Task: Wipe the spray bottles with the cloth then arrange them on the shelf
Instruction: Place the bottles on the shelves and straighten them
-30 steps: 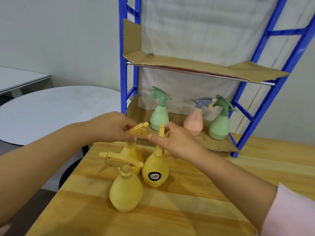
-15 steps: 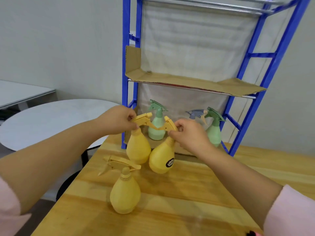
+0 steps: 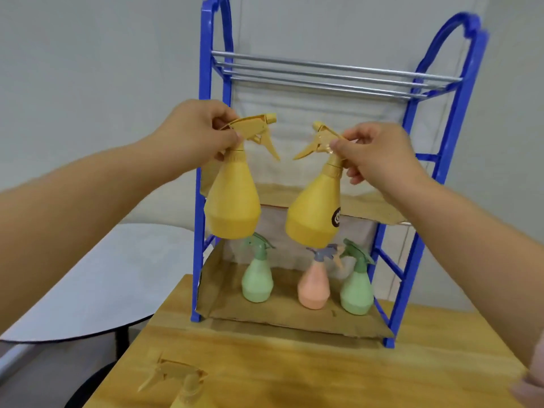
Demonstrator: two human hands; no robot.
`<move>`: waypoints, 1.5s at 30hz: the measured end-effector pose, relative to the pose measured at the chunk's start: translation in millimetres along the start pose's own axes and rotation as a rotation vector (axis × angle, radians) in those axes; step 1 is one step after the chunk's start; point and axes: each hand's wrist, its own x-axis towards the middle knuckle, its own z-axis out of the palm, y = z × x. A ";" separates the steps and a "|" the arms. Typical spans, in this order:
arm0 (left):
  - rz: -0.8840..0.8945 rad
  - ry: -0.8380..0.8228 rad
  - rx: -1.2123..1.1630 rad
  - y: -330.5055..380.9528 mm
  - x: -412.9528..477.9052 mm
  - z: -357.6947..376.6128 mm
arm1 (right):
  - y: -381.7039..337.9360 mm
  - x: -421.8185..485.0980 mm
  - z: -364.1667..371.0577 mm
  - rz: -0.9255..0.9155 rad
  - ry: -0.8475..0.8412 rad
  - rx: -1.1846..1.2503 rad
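Holding a yellow bottle pinched by its trigger head in the left hand, a second yellow bottle likewise in the right hand, both aloft before the shelf. Likely light, rigid plastic; prone to swing, steadier gripped round the neck.

**Wooden worktop and blue shelf**

Pale plank-wood worktop, carrying at its far side a blue tube-framed three-tier shelf. Bottom tier lined with a brown cardboard sheet. Upright on it: a pale green plastic spray bottle at left, a peach-pink spray bottle with a grey-blue trigger in the middle, and a second pale green spray bottle just beside that at right. Middle tier lined with another cardboard sheet. Top tier made of silver metal rods. At the worktop's near edge, the trigger head of a yellow plastic spray bottle, body cut off below.
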 end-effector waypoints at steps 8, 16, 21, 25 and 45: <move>0.067 0.105 0.091 5.2 72.7 18.7 | -5.7 77.4 12.0 -0.049 0.115 0.003; 0.029 0.146 0.231 -33.1 112.8 55.2 | 23.6 121.7 59.0 -0.041 0.113 -0.104; 0.015 0.148 0.250 -53.2 124.6 66.6 | 36.7 136.7 80.2 -0.030 0.110 -0.118; 0.011 0.178 0.285 -65.2 128.5 75.6 | 44.8 140.1 96.0 -0.016 0.115 -0.121; 0.071 0.114 0.604 -63.7 98.2 67.3 | 48.8 115.0 96.0 0.079 0.037 -0.159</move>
